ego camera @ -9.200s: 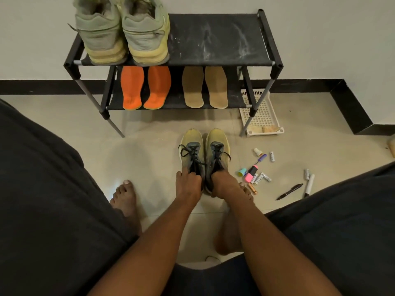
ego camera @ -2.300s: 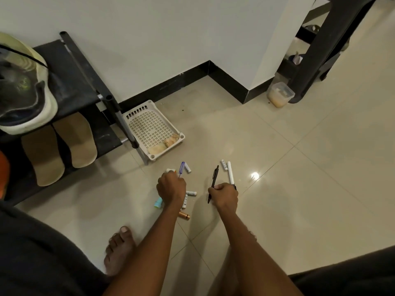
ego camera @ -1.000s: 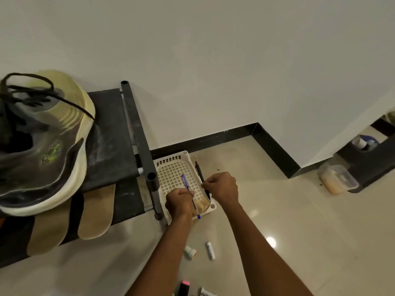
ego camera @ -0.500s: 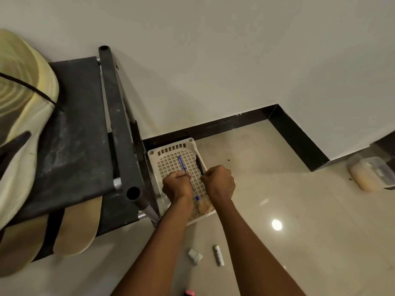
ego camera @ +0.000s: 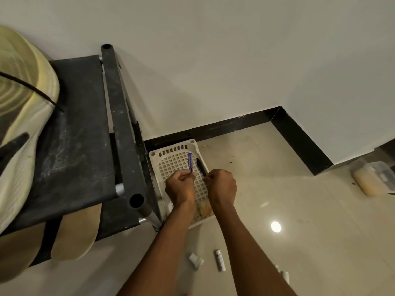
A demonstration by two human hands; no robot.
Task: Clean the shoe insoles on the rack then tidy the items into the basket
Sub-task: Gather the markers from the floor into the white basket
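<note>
Ok: glossy beige tile floor, black skirting, white wall. Centre frame, white basket beside rack; left hand pinching purple pen, right hand gripping black pen.

Two hands work over one white basket, and each grip holds one of two pens: one blue, one black. Left of the grips, one rack carries one shoe and two tan insoles. Behind the grips lie two small cylinders on the floor; one tub stands far right.

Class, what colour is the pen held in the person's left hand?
Blue-purple pen, in the head view.
</note>
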